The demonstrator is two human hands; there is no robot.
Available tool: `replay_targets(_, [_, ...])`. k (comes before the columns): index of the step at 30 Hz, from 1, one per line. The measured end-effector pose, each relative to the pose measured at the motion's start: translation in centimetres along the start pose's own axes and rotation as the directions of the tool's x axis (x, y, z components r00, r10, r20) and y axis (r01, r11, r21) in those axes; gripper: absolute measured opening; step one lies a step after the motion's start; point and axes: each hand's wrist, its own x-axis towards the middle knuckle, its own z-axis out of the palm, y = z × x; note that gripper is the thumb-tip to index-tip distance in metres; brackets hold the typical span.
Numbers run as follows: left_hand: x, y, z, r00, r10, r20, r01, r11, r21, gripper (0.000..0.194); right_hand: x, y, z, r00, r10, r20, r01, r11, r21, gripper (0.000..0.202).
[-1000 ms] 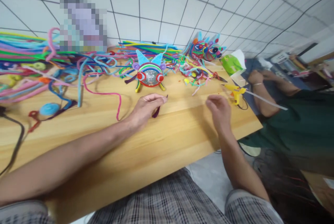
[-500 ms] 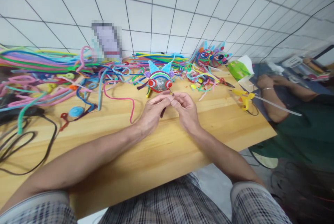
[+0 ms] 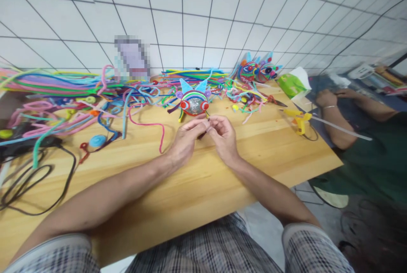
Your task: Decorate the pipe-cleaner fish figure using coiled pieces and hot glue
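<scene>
My left hand and my right hand meet at the fingertips above the front of the wooden table. Both are closed in a pinch on a short dark purple pipe cleaner, mostly hidden by the fingers. Right behind them stands a round animal head craft with a silvery middle, red-and-white ring eyes, pale blue pointed ears and striped bands of pipe cleaner. Whether the fingers touch it I cannot tell. Left of my hands a pink pipe cleaner curves over the wood.
Loose pipe cleaners crowd the left and back. Two finished-looking heads lean at the wall. Scissors, a yellow glue gun and a green tissue pack lie right. A black cable loops left. Another person's arm rests beyond the table.
The camera view has shifted slightly. My fingers stay pinched together, and the dark pipe cleaner's end hanging below them shows shorter and more slanted. The craft head stays in place.
</scene>
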Motion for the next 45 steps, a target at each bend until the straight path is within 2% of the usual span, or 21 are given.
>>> replay_targets(5, [0.2,-0.4,-0.1,1.0,0.0,-0.023,0.0,1.0,0.014,0.021,-0.4,0.3,-0.2,0.998,0.06,-0.022,-0.061,0.997,-0.045,0.029])
replay_targets(9, [0.3,-0.4,-0.4,0.999,0.03,-0.034,-0.028,0.998,0.06,0.025,-0.7,0.3,-0.4,0.999,0.022,-0.045,-0.027,0.992,-0.122,0.023])
replay_targets(12, [0.2,-0.2,-0.4,0.998,0.064,0.002,-0.064,0.993,0.098,0.027,-0.9,0.2,-0.4,0.998,0.004,-0.055,-0.013,0.987,-0.159,0.021])
replay_targets(17, [0.2,0.2,-0.3,0.997,0.061,0.04,-0.067,0.986,0.153,0.033,-0.9,-0.4,-0.1,0.995,0.08,-0.055,-0.084,0.994,-0.063,0.024])
replay_targets(22, [0.4,0.3,-0.3,0.994,0.038,0.102,-0.051,0.99,0.134,0.039,-0.6,-0.4,0.0,0.99,0.128,-0.053,-0.128,0.992,0.004,0.029])
replay_targets(26, [0.5,0.4,-0.3,0.994,0.022,0.104,-0.035,0.991,0.129,0.041,-0.7,-0.1,-0.1,0.984,0.162,-0.075,-0.16,0.987,0.032,0.031])
replay_targets(32, [0.5,0.8,-0.4,0.992,0.071,0.106,-0.092,0.973,0.212,0.039,-0.5,-0.5,-0.3,0.976,0.201,-0.087,-0.191,0.975,0.111,0.028])
replay_targets(38, [0.6,0.7,-0.8,0.992,0.045,0.114,-0.082,0.937,0.339,0.036,0.5,-1.5,-1.4,0.974,0.215,-0.063,-0.216,0.976,-0.009,0.021])
replay_targets(45, [0.6,0.8,-0.7,0.988,0.007,0.156,-0.062,0.935,0.349,0.037,0.8,-2.0,-2.0,0.987,0.162,-0.009,-0.162,0.983,-0.082,0.017])
